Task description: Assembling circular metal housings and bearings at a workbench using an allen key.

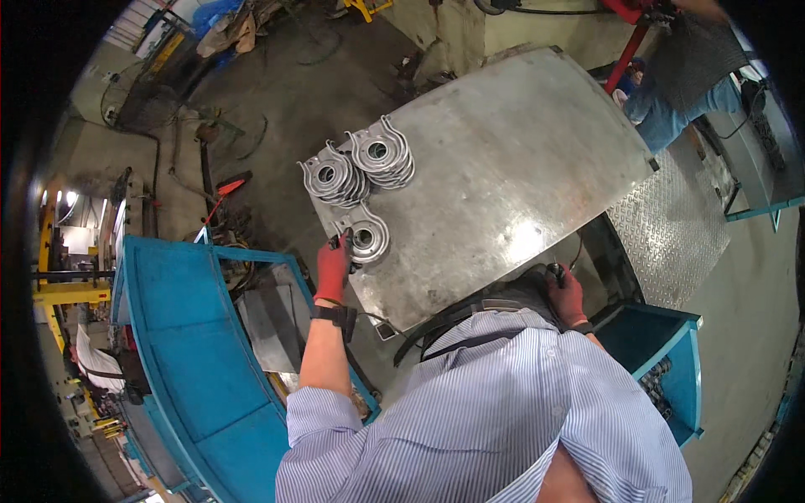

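Observation:
My left hand (334,267), in a red glove with dark fingertips, grips the near-left edge of a stamped metal bracket (375,244). This bracket has a round centre hole and a curved, flared rim, and it rests at the left end of the steel table (503,159). Just beyond it are two overlapping stacks of similar brackets, a left stack (329,176) and a right stack (381,152). My right hand (566,295), gloved the same way, is beside my waist at the table's near edge. Its fingers are curled, and whatever they may hold is hidden.
A blue metal frame with panels (189,335) stands at my left. At my right is a blue bin (683,369) with small dark parts inside. A tread-plate platform (671,226) adjoins the table's right end, where another person in jeans (683,109) stands.

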Action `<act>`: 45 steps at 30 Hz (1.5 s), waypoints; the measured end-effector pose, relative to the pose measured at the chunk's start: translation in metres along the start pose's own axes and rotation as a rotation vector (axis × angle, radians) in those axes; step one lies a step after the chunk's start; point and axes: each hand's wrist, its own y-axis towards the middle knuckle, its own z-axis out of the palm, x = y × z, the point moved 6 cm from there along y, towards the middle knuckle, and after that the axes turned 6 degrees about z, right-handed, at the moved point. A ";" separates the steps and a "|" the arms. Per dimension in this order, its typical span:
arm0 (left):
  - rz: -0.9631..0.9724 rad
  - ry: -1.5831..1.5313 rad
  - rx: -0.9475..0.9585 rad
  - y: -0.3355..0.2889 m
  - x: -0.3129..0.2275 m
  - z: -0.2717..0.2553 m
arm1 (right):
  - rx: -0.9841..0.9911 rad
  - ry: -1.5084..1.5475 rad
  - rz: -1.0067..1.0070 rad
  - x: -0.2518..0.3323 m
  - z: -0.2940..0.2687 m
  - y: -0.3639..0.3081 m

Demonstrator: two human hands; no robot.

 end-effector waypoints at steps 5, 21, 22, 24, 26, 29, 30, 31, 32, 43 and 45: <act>0.489 0.439 -0.355 0.006 -0.003 -0.013 | 0.025 -0.033 -0.005 0.003 -0.003 -0.001; 0.243 0.472 -0.317 0.023 0.047 -0.003 | 0.029 -0.132 0.114 -0.011 0.002 0.006; 0.248 0.498 -0.319 0.022 0.042 -0.001 | 0.058 -0.158 0.149 -0.012 0.003 0.008; 0.300 0.536 -0.339 0.018 0.032 0.008 | 0.081 -0.158 0.166 -0.012 0.006 0.010; 0.310 0.518 -0.320 0.016 0.023 0.010 | 0.077 -0.153 0.147 -0.010 0.008 0.011; 0.292 0.496 -0.300 0.012 0.011 0.011 | 0.042 -0.135 0.101 -0.002 0.007 0.012; 0.286 0.481 -0.297 0.010 0.007 0.012 | 0.036 -0.123 0.101 0.000 0.007 0.011; 0.281 0.463 -0.294 0.010 0.004 0.014 | 0.043 -0.116 0.103 0.004 0.005 0.012; 0.276 0.429 -0.288 0.010 0.002 0.017 | 0.049 -0.108 0.107 0.008 0.003 0.012; 0.489 0.851 -0.245 0.007 0.020 0.041 | -0.047 -0.045 0.137 0.015 -0.017 -0.001; 0.339 0.709 -0.265 -0.001 0.030 0.028 | -0.046 -0.016 0.149 0.014 -0.019 -0.002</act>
